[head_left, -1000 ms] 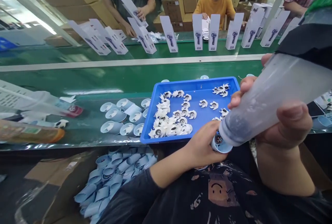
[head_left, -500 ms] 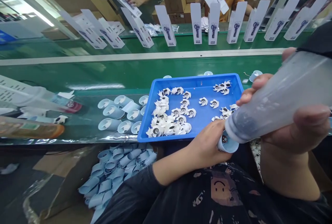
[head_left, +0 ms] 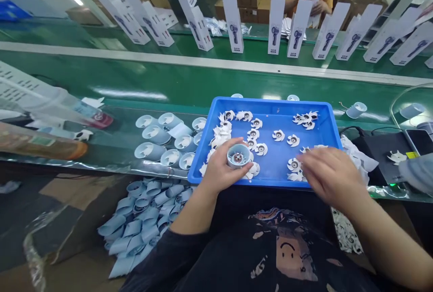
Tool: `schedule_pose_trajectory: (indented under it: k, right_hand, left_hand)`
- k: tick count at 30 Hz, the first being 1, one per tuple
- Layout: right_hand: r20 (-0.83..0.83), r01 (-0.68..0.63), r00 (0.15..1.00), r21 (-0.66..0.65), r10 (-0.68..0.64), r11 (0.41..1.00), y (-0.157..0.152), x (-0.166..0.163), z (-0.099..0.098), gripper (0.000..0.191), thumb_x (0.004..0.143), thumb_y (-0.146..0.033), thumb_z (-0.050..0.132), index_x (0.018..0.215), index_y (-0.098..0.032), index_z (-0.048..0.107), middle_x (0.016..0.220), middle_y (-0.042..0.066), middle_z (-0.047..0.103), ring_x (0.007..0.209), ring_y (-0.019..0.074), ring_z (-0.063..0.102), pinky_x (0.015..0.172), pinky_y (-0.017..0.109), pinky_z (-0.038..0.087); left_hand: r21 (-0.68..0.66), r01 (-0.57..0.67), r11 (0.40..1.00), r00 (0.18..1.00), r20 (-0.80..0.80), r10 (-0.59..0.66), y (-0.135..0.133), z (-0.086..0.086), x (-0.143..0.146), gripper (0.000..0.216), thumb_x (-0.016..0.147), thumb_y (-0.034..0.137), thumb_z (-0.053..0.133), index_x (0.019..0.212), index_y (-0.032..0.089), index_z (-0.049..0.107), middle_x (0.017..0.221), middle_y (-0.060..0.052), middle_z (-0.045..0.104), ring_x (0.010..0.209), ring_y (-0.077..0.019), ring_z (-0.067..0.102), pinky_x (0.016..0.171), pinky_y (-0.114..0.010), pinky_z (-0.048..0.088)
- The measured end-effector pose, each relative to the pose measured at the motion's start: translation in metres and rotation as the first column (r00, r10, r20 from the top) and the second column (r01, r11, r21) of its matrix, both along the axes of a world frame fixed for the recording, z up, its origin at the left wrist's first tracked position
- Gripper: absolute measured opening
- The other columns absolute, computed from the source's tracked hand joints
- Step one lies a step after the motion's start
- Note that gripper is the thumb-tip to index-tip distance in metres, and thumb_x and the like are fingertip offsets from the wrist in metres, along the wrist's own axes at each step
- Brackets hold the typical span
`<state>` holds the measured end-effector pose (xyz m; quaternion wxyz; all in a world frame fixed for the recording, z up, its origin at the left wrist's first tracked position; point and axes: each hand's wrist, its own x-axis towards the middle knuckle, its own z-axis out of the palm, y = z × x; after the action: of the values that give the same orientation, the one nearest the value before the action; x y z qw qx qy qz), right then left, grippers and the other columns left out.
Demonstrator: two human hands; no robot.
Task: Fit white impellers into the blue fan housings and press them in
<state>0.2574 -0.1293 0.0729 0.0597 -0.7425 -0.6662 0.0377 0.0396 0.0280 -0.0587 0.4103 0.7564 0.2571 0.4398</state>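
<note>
My left hand (head_left: 219,168) is wrapped around a light-blue cylindrical housing (head_left: 238,156), holding it over the front of the blue tray (head_left: 270,178). Its open end faces up and shows a round part with small components inside. Above the tray's right front is my right hand (head_left: 333,172), slightly blurred, with fingers stretched toward the white fan blades (head_left: 294,164) and nothing visible in them. The thumb is hidden. More white fan blades (head_left: 261,149) lie in the tray, piled at its left. A translucent bottle (head_left: 417,172) is partly in view at the right edge.
Several blue housings with blades (head_left: 154,134) stand left of the tray. A box of loose housings (head_left: 142,215) sits below. Open white cartons (head_left: 233,26) line the far side, with co-workers behind. A black device (head_left: 375,154) and cables are at right.
My right hand has let go of the translucent bottle, now at the right edge, and moved over the tray. My left hand has carried the blue housing left and up, over the tray.
</note>
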Motion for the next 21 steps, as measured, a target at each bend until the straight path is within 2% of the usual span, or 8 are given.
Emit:
schedule_pose_trajectory:
  k: [1, 3, 5, 7, 10, 12, 16, 21]
  right_hand:
    - [0.113, 0.017, 0.994, -0.137, -0.002, 0.990, 0.013, 0.003, -0.008, 0.031, 0.097, -0.031, 0.052, 0.124, -0.019, 0.063, 0.123, 0.013, 0.061, 0.111, 0.0278, 0.057, 0.095, 0.047, 0.049]
    - [0.314, 0.088, 0.948, -0.394, 0.044, 0.915, 0.035, 0.009, -0.020, 0.030, 0.094, -0.030, 0.057, 0.118, -0.016, 0.067, 0.120, 0.015, 0.062, 0.109, 0.0316, 0.057, 0.089, 0.045, 0.050]
    - [0.388, 0.114, 0.915, -0.515, 0.113, 0.850, 0.052, 0.013, -0.028, 0.024, 0.087, -0.031, 0.065, 0.104, -0.015, 0.071, 0.113, 0.014, 0.063, 0.107, 0.0323, 0.057, 0.087, 0.041, 0.049]
    - [0.419, 0.097, 0.897, -0.490, 0.137, 0.866, 0.061, 0.013, -0.030, 0.017, 0.086, -0.022, 0.063, 0.099, -0.014, 0.070, 0.112, 0.014, 0.062, 0.109, 0.0322, 0.055, 0.089, 0.040, 0.048]
    - [0.474, 0.086, 0.867, -0.439, 0.150, 0.894, 0.063, 0.010, -0.030, 0.026, 0.091, -0.014, 0.052, 0.113, -0.015, 0.065, 0.124, 0.013, 0.059, 0.114, 0.0308, 0.055, 0.094, 0.041, 0.046]
    - [0.459, 0.064, 0.865, -0.498, 0.200, 0.865, 0.060, 0.009, -0.030, 0.029, 0.092, -0.014, 0.051, 0.117, -0.018, 0.064, 0.123, 0.011, 0.062, 0.112, 0.0295, 0.058, 0.096, 0.042, 0.047]
    - [0.363, 0.018, 0.886, -0.649, 0.288, 0.761, 0.057, 0.004, -0.029, 0.036, 0.094, -0.010, 0.044, 0.120, -0.023, 0.066, 0.118, 0.010, 0.065, 0.109, 0.0272, 0.064, 0.095, 0.041, 0.049]
    - [0.401, 0.122, 0.893, -0.653, 0.205, 0.747, 0.068, -0.016, -0.031, 0.026, 0.096, -0.017, 0.047, 0.112, -0.016, 0.067, 0.109, 0.014, 0.066, 0.101, 0.0297, 0.067, 0.086, 0.039, 0.051]
  left_hand:
    - [0.030, 0.005, 1.000, 0.999, -0.037, -0.004, -0.001, 0.002, 0.001, 0.053, 0.077, 0.039, 0.074, 0.122, 0.017, 0.057, 0.112, -0.012, 0.073, 0.104, -0.0266, 0.071, 0.095, -0.039, 0.056]
    - [0.092, 0.051, 0.994, 0.995, -0.085, -0.043, -0.003, 0.005, 0.002, 0.049, 0.079, 0.037, 0.073, 0.121, 0.018, 0.059, 0.116, -0.012, 0.073, 0.108, -0.0267, 0.070, 0.097, -0.038, 0.055]
    - [0.143, 0.107, 0.984, 0.991, -0.100, -0.093, -0.004, 0.007, 0.002, 0.047, 0.080, 0.037, 0.072, 0.122, 0.017, 0.058, 0.120, -0.012, 0.071, 0.110, -0.0262, 0.069, 0.097, -0.037, 0.055]
    - [0.174, 0.133, 0.976, 0.989, -0.094, -0.118, -0.004, 0.008, 0.004, 0.047, 0.082, 0.038, 0.071, 0.123, 0.017, 0.058, 0.123, -0.013, 0.070, 0.112, -0.0259, 0.068, 0.097, -0.037, 0.055]
    - [0.189, 0.158, 0.969, 0.986, -0.077, -0.146, -0.004, 0.008, 0.007, 0.048, 0.083, 0.039, 0.069, 0.124, 0.017, 0.056, 0.123, -0.012, 0.070, 0.114, -0.0255, 0.067, 0.100, -0.038, 0.053]
    - [0.196, 0.183, 0.963, 0.982, -0.081, -0.170, -0.004, 0.008, 0.010, 0.049, 0.083, 0.040, 0.069, 0.125, 0.018, 0.055, 0.123, -0.011, 0.070, 0.116, -0.0261, 0.066, 0.101, -0.039, 0.052]
    - [0.135, 0.166, 0.977, 0.986, -0.030, -0.163, -0.006, 0.009, 0.013, 0.053, 0.083, 0.037, 0.070, 0.128, 0.019, 0.050, 0.126, -0.012, 0.066, 0.119, -0.0262, 0.063, 0.105, -0.040, 0.050]
    - [-0.020, 0.074, 0.997, 0.993, 0.089, -0.071, -0.005, 0.009, 0.013, 0.061, 0.071, 0.033, 0.082, 0.120, 0.019, 0.047, 0.117, -0.013, 0.061, 0.112, -0.0262, 0.062, 0.098, -0.040, 0.052]
